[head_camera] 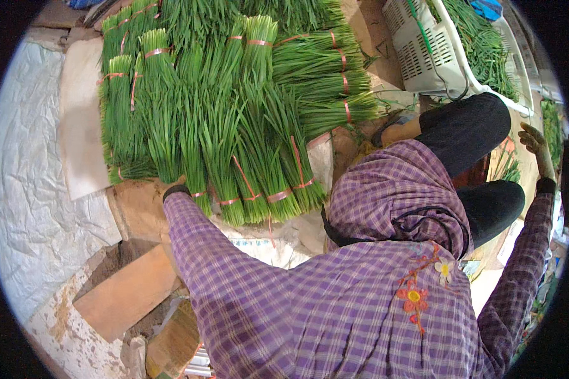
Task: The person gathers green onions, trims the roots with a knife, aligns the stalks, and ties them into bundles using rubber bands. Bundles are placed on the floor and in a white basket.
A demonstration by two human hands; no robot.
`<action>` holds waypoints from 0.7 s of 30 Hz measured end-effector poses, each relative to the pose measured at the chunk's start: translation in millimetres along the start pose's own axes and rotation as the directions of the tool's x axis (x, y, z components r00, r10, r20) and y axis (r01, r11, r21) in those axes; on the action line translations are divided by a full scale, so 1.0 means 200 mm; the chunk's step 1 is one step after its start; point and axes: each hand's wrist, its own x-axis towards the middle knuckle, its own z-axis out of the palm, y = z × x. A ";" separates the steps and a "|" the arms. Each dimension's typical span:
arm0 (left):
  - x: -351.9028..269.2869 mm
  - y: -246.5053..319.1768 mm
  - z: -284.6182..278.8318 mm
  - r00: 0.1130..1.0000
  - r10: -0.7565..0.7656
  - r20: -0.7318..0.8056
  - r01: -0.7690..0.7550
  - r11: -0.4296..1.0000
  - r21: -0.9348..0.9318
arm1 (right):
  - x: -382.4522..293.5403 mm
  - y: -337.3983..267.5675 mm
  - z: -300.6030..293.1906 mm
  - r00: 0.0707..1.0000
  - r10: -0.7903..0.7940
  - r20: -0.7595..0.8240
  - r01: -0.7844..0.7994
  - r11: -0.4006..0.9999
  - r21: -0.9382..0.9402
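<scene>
Bundles of garlic chives [218,123], tied with pink bands, lie in a broad pile before me, most with pale cut ends outward. My left hand [181,181] is at the near edge of the pile, beside a banded bundle [194,189]; leaves and the dark cuff hide most of it, and its grip does not show. Far to the right, my right hand [533,139] is raised with its fingers apart and nothing in it, near loose greens [506,166]. Purple plaid cloth covers my arms and body.
A white slotted plastic basket [426,57] holding loose greens stands at the upper right, beside my bent knee [474,123]. Pale sheeting [33,166] and a flat board [81,118] lie on the left. A brown block [128,291] is at the lower left.
</scene>
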 end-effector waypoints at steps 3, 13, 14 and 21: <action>-0.01 0.01 0.07 0.997 0.008 0.078 -0.006 1.000 -0.019 | 0.04 0.06 -0.12 0.986 0.029 -0.165 -0.041 0.997 -0.068; 0.07 0.04 0.05 0.995 0.018 0.101 -0.015 0.999 -0.031 | 0.20 -0.07 -0.24 0.990 0.105 -0.098 -0.076 0.962 0.262; 0.07 0.04 0.04 0.995 0.021 0.098 -0.018 0.999 -0.034 | 0.19 -0.09 -0.23 0.996 0.084 -0.020 -0.078 0.974 0.211; 0.09 0.03 0.01 0.993 0.036 0.113 -0.030 0.998 -0.052 | 0.06 -0.27 -0.02 0.999 -0.032 0.033 0.030 0.998 0.058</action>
